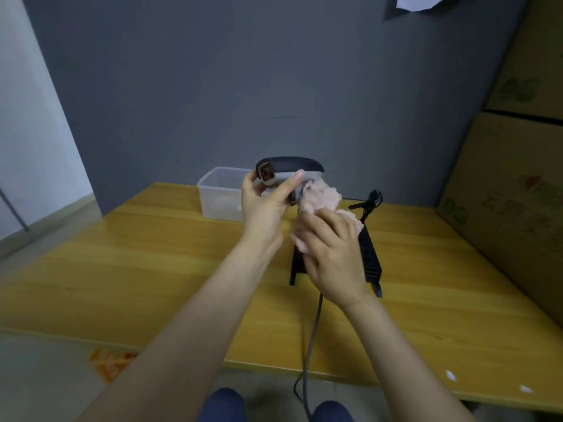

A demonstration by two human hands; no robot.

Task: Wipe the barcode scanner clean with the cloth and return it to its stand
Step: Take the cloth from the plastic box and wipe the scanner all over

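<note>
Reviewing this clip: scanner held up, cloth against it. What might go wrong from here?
1. The left hand pinches the barcode scanner mainly near its head, so pressure from the pink cloth in the right hand might twist it loose.
2. The cable hangs off the table edge and may snag.
3. The stand sits beneath the hands, easily bumped.

You'll find nothing legible here: the green and red print on the cardboard boxes at the frame's right is too blurred to read.
</note>
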